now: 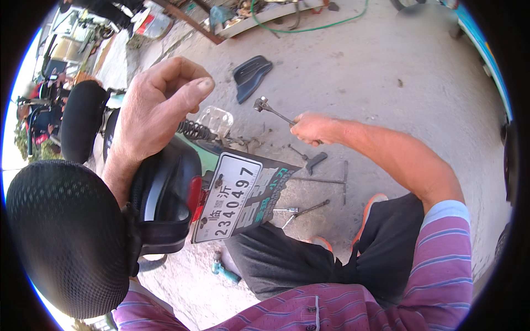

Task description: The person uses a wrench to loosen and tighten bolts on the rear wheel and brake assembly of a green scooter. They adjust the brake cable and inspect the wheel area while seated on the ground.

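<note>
My right hand (pixel 310 129) grips the handle of a socket wrench (pixel 277 113), its head pointing away to the upper left above the ground. My left hand (pixel 157 105) hovers over the rear of a scooter with curled fingers; the fingertips are hidden, and I cannot see whether anything is in them. Below it are the scooter's black tail piece (pixel 171 179) with a red light (pixel 195 194), and a coil spring (pixel 197 131). A white number plate (pixel 241 175) is fixed on a dark mudflap (pixel 280 175) in front of my knees. Black mesh-covered padding (pixel 66 237) fills the near left.
A T-shaped wrench (pixel 345 185), a black-handled tool (pixel 316 160) and another wrench (pixel 313 209) lie on the concrete. A teal power tool (pixel 225 271) is near my leg. Farther off are a black plastic panel (pixel 253 77), a green hose (pixel 331 26) and a blue vehicle (pixel 486 47).
</note>
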`<move>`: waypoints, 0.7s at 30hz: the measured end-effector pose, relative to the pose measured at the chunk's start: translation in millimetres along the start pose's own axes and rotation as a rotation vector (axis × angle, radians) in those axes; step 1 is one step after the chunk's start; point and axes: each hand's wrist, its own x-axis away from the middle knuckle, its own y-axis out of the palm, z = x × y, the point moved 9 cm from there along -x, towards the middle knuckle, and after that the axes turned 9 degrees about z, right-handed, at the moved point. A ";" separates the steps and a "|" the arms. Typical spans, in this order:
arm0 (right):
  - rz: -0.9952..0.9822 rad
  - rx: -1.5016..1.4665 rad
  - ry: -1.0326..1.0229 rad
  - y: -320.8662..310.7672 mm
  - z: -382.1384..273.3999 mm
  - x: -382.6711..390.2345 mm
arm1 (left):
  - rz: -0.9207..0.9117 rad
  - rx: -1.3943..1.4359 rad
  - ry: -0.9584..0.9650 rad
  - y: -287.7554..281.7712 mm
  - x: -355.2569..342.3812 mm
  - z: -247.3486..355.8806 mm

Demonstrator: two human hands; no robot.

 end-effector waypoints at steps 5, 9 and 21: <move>-0.078 0.029 -0.034 43.9 -1.1 -23.0 | 0.094 -0.083 -0.036 -8.9 -5.8 -10.5; -0.148 -0.001 -0.085 62.9 1.8 -33.5 | 0.182 -0.199 -0.106 -16.1 -12.2 -19.7; -0.265 0.381 -0.357 71.3 -51.0 -30.9 | 0.338 -0.246 -0.217 -40.5 -18.0 -49.1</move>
